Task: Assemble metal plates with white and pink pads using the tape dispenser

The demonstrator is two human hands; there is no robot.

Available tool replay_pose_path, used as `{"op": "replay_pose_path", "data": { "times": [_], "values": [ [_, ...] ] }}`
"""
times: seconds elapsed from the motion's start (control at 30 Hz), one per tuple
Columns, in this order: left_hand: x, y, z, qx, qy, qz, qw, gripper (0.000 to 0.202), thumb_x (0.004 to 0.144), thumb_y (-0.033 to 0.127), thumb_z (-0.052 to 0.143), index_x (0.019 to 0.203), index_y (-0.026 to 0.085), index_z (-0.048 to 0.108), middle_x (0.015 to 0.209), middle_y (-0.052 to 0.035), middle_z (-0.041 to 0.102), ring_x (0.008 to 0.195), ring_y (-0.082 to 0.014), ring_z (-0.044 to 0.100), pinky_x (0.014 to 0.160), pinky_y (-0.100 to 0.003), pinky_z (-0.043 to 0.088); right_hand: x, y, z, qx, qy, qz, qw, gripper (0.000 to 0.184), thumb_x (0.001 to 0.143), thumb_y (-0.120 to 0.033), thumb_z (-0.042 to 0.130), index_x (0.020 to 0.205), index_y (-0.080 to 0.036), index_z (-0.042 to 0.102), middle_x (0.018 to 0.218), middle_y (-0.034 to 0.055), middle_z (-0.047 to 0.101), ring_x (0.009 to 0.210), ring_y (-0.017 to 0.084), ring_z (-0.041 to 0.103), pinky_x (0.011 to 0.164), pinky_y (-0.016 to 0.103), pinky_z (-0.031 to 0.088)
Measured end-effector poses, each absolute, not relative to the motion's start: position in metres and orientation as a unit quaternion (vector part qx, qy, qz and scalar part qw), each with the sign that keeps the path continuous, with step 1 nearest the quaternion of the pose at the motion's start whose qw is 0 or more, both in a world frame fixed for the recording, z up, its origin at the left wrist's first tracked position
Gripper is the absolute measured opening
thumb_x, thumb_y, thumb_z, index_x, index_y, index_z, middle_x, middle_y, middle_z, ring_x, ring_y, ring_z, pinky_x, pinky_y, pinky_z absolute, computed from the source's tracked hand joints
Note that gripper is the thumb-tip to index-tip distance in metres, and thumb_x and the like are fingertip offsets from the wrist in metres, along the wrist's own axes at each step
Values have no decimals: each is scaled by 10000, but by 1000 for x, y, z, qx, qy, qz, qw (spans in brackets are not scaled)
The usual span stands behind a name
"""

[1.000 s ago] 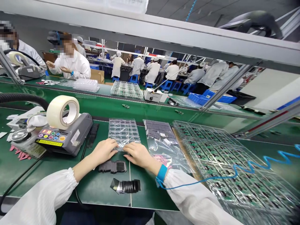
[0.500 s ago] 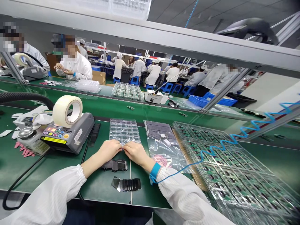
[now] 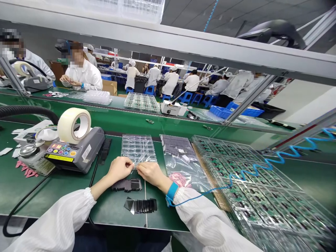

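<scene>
My left hand (image 3: 119, 168) and my right hand (image 3: 150, 172) meet at the near edge of a clear plastic compartment tray (image 3: 138, 146) on the green bench. Both hands have their fingers pinched together on something small at the tray's front edge; I cannot make out what it is. Just below my hands lies a row of small dark flat parts (image 3: 126, 184). A second stack of dark parts (image 3: 143, 206) lies nearer to me. A blue wrist strap (image 3: 172, 192) with a coiled blue cord (image 3: 262, 165) is on my right wrist.
A tape dispenser (image 3: 76, 150) with a white tape roll (image 3: 74, 125) stands at the left. A clear bag of dark parts (image 3: 181, 154) lies right of the tray. Large clear trays of green circuit boards (image 3: 252, 182) fill the right. Other people work at benches behind.
My hands have drawn closer together at the tray's front edge and their fingers have gone from lying flat to pinched. The blue coiled cord has swung up to the right.
</scene>
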State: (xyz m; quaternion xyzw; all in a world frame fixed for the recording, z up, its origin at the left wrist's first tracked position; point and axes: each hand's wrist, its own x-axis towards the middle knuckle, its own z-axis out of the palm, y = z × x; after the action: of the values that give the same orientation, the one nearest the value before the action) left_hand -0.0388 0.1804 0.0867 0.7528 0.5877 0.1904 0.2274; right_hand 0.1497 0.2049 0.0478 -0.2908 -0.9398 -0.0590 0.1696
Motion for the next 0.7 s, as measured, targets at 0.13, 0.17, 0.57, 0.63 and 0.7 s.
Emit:
{"op": "replay_pose_path", "data": {
  "times": [0.13, 0.17, 0.57, 0.63, 0.7],
  "values": [
    [-36, 178, 87, 727, 608, 209, 242, 250, 879, 357, 564, 757, 150, 636, 777, -10, 680, 749, -153, 641, 729, -350, 531, 150, 202, 48, -296, -939, -42, 168, 175, 924, -293, 523, 890, -142, 606, 836, 5, 634, 686, 93, 594, 634, 256, 517],
    [-37, 178, 88, 721, 611, 215, 245, 252, 878, 357, 565, 752, 150, 635, 766, -6, 678, 740, -151, 640, 723, -345, 532, 150, 202, 48, -299, -939, -34, 168, 173, 923, -289, 524, 881, -141, 605, 822, 1, 631, 681, 93, 593, 632, 256, 517],
    [-73, 182, 98, 655, 655, 306, 220, 282, 919, 384, 487, 849, 140, 610, 681, 18, 643, 641, -136, 635, 682, -332, 533, 154, 198, 54, -416, -852, 135, 287, 232, 913, -356, 536, 841, -149, 611, 785, -4, 638, 685, 98, 605, 670, 278, 527],
    [-78, 179, 95, 647, 671, 298, 207, 269, 921, 373, 485, 858, 140, 606, 674, 21, 634, 638, -136, 631, 678, -331, 531, 158, 199, 55, -442, -822, 166, 318, 239, 917, -360, 528, 842, -147, 608, 775, -6, 637, 682, 97, 610, 655, 268, 530],
    [-83, 176, 94, 643, 689, 280, 183, 247, 917, 355, 495, 855, 142, 602, 688, 18, 628, 656, -140, 624, 690, -337, 526, 164, 201, 57, -475, -785, 186, 351, 244, 921, -363, 521, 853, -144, 604, 780, -4, 635, 694, 101, 615, 651, 267, 531]
  ]
}}
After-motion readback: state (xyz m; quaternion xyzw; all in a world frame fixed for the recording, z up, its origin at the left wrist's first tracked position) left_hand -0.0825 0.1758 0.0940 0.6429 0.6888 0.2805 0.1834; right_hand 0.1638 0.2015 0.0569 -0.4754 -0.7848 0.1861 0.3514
